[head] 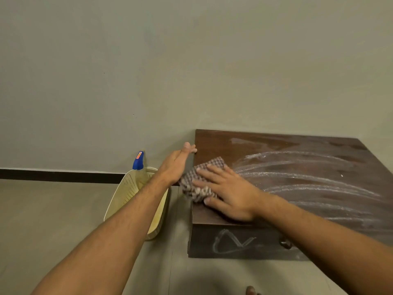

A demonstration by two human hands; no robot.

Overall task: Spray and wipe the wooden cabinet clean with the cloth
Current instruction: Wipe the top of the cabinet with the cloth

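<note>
The dark wooden cabinet stands low against the wall, its top streaked with curved white dust marks. A brown checked cloth lies bunched at the top's left edge. My right hand presses flat on the cloth, fingers spread. My left hand is held edge-on beside the cabinet's left side, fingers straight and its fingertips touching the top's left edge; it holds nothing. A spray bottle with a blue nozzle stands in a basket to the left.
A cream perforated plastic basket sits on the floor just left of the cabinet. The cabinet's front face has chalky scribbles and a handle. A plain wall rises behind, with a dark skirting strip. A toe shows at the bottom.
</note>
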